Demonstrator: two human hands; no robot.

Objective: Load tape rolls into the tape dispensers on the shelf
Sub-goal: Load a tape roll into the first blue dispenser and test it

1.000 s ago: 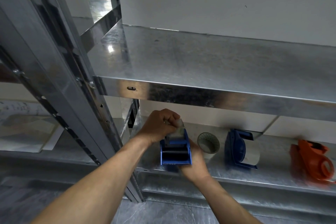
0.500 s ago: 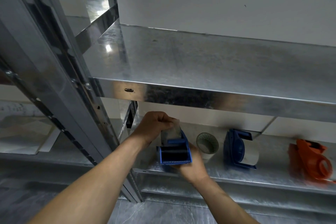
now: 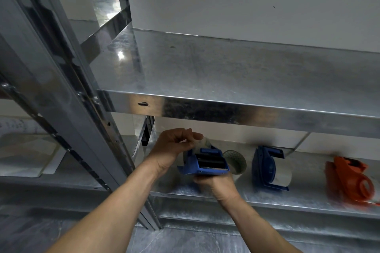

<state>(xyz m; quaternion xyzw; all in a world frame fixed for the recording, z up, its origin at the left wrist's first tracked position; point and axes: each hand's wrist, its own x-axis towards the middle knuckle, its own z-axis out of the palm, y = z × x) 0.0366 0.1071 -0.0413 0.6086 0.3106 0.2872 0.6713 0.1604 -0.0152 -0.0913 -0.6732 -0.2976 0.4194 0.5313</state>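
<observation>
Ok so the person has the blue dispenser [image 3: 203, 165] held up at the near left end of the lower shelf [image 3: 298, 199]; the right grip [image 3: 218, 188] is wrapped round it from underneath, and the left grip [image 3: 174, 148] is pinching the tape end [image 3: 204, 142] just above the dispenser's far side. To me this is the threading step; I can't really see whether a roll is properly seated, since the body hides most of it.

My two cents: pull the strip flat and taut so it doesn't fold onto itself; pinch it by the edges, not the sticky face; feed it past the black roller [image 3: 207, 159] and out over the toothed blade [image 3: 212, 169] on the near edge; hold the body steady with the right grip and mind those teeth.

Off to the right on the same shelf there's a loose tape roll [image 3: 235, 161] just beside it; then a second blue dispenser [image 3: 267, 167] with a roll on it; then an orange dispenser [image 3: 347, 178], too blurry to say if it's loaded.
</observation>
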